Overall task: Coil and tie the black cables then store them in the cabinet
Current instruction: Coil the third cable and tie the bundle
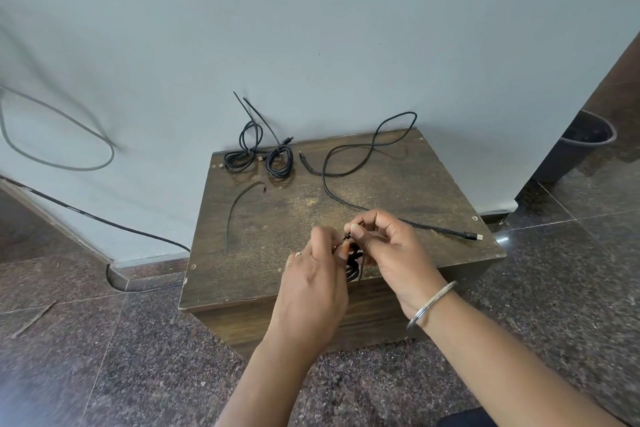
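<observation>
Currently, left hand (pixel 313 274) and right hand (pixel 388 250) both pinch a small, tightly coiled bundle of thin black cable (pixel 353 265), held between them over the front edge of the worn brown wooden cabinet (pixel 277 218).

Two tied black coils (pixel 258 152) and a loose cable (pixel 349 163) lie on the brown cabinet (pixel 249 274).

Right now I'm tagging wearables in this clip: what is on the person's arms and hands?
Both forearms are bare, with no sleeves showing. The right hand has a plain, thin silver metal bangle round its wrist. The left hand wears a small ring on one finger, and a second thin band seems to sit on the finger beside it. No gloves, no watch.
</observation>
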`<state>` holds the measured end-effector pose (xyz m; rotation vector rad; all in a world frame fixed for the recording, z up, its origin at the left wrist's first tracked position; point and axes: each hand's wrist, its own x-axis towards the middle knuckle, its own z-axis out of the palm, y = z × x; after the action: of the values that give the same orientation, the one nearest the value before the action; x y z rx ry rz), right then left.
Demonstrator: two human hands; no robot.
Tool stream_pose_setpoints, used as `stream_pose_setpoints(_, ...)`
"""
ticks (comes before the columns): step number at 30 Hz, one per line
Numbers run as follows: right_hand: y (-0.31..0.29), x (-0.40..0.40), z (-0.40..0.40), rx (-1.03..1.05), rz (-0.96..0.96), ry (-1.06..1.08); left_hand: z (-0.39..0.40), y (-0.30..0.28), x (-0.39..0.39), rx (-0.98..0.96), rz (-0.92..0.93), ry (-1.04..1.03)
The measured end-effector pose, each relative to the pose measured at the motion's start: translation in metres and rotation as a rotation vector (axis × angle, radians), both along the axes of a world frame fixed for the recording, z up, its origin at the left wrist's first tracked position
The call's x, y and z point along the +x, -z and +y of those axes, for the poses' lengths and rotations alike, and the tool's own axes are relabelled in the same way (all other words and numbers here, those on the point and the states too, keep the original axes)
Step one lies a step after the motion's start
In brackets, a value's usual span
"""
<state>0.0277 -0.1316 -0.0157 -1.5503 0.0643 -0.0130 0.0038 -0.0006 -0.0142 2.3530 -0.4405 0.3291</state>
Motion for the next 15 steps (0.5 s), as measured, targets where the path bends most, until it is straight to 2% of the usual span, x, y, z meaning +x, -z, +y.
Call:
stream_pose_setpoints(7,0.003,-0.001,0.000,0.052,0.025,-0.006,0.011,0.001,0.008,-0.123,0.150,-0.002)
stream_pose_setpoints(13,0.001,0.007,-0.013,0.083,0.037,0.141,0.019,0.006,0.013,-0.118,0.507,0.101)
stream_pose_setpoints(15,0.003,0.008,-0.015,0.076,0.043,0.176,0.018,0.007,0.013,-0.150,0.570,0.151)
